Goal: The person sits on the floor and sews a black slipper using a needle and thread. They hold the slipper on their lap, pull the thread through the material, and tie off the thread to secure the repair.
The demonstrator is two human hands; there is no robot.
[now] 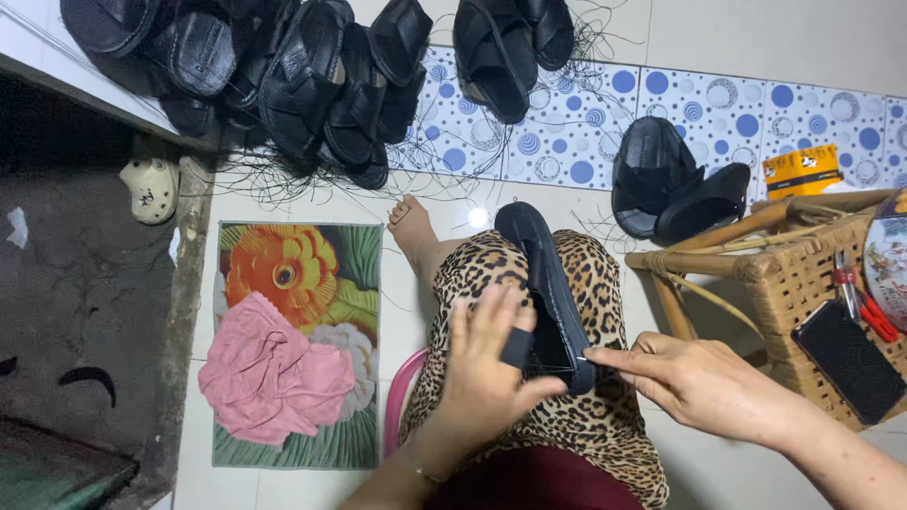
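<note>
My left hand (487, 364) is closed around the black sandal (548, 293) that lies along my lap on the leopard-print cloth (586, 283): fingers spread flat over its strap side, thumb hooked under near the heel end. My right hand (704, 382) is mostly curled, index finger and thumb pinched together at the sandal's heel edge; what they pinch is too fine to make out, perhaps a thread. The sandal points away from me, toe toward my bare foot (411, 227).

Containers: a woven rattan stool or basket (794, 283) stands at my right. On its top lie a dark flat phone-like object (850, 359) and a red-handled tool (864, 307); a round patterned rim shows at the frame's right edge, contents not visible.

Packages: one small yellow-orange box (803, 170) with a printed label lies on the floor just behind the rattan piece, against the blue-dotted tiles (567, 123).

Other items: a heap of black sandals (283, 76) at upper left with loose threads trailing; a separate pair (671, 184) near the rattan frame; another pair (510, 47) at top centre. A flower-print mat (293, 274) at my left carries a crumpled pink cloth (269, 368). A pale shoe (151, 189) sits by the step. A pink plastic seat edge (397, 397) shows beneath me.
</note>
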